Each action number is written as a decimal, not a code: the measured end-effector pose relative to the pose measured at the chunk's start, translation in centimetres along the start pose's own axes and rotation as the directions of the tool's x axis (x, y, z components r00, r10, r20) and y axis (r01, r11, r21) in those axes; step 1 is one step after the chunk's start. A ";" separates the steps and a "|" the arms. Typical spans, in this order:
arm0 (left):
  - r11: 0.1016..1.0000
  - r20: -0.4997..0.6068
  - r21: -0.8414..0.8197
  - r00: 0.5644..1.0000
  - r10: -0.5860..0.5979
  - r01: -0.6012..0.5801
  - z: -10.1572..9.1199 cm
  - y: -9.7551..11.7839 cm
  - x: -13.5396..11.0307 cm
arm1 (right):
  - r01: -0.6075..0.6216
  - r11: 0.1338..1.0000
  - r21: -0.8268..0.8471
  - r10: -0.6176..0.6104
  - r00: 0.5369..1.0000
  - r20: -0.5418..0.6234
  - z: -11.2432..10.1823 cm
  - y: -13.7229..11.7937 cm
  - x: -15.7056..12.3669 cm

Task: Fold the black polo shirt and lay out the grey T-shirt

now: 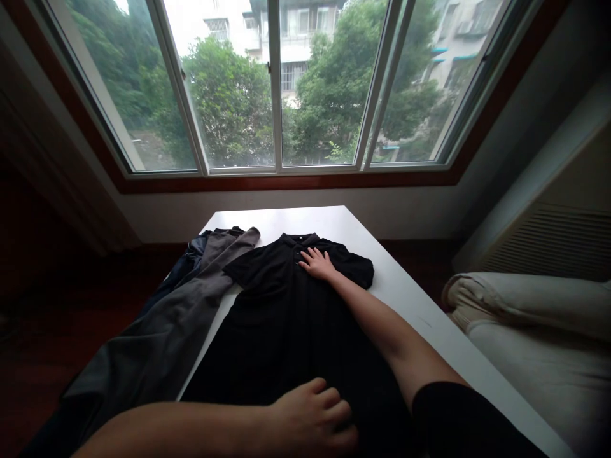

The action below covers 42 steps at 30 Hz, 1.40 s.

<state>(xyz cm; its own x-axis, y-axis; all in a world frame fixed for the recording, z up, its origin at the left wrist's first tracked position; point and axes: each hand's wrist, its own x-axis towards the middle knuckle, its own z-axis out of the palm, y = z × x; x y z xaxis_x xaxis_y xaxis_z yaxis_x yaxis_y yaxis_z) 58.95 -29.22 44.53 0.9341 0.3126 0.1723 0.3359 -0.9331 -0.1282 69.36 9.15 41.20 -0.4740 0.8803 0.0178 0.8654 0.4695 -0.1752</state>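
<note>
At the far left a curtain is hanging beside the window, and dark red floor is showing below it. Next, dark blue jeans and grey trousers are lying in a loose pile, running from near the far left corner of the tabletop down its left edge and spilling over it. My left forearm is crossing the lower end of that pile from my side, and my left hand is curling over the lower part of a black shirt; I cannot tell whether its fingers are pinching the cloth. The shirt is lying spread out, front up, along the middle of the tabletop, its collar pointing to the far edge. My right hand, well apart from my left, is resting palm down on the chest with its fingers spread, just beside the buttons. The right-hand sleeve is stopping short of the tabletop's right edge. Beyond that edge a pale sofa is standing.
</note>
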 end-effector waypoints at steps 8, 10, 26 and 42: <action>0.988 0.100 -0.143 0.994 -0.052 0.066 1.3 -0.2 4.7 | 0.028 1.000 -0.005 -0.028 0.999 -0.018 0.2 -0.1 1.5; 0.971 0.095 -0.217 0.992 -0.083 0.102 1.7 -0.2 5.6 | 0.035 0.999 -0.009 -0.035 0.999 -0.020 0.2 -0.1 1.8; 0.708 -0.192 -0.275 0.684 -0.703 0.651 0.3 -17.2 -0.6 | 0.112 0.993 -0.030 -0.115 0.989 -0.099 0.8 0.5 0.3; 0.200 0.041 -0.101 0.205 -0.978 0.975 5.7 -33.7 -12.8 | 0.156 0.987 0.031 -0.152 0.984 -0.087 -0.5 2.0 0.0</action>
<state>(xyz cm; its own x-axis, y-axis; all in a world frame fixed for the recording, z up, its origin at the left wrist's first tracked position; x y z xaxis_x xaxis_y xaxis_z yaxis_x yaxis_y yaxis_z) 36.36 -0.72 41.07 -0.1318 0.9840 0.1203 0.9655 0.0999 0.2405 71.21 10.09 41.33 -0.5844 0.8010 0.1300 0.7756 0.5985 -0.2006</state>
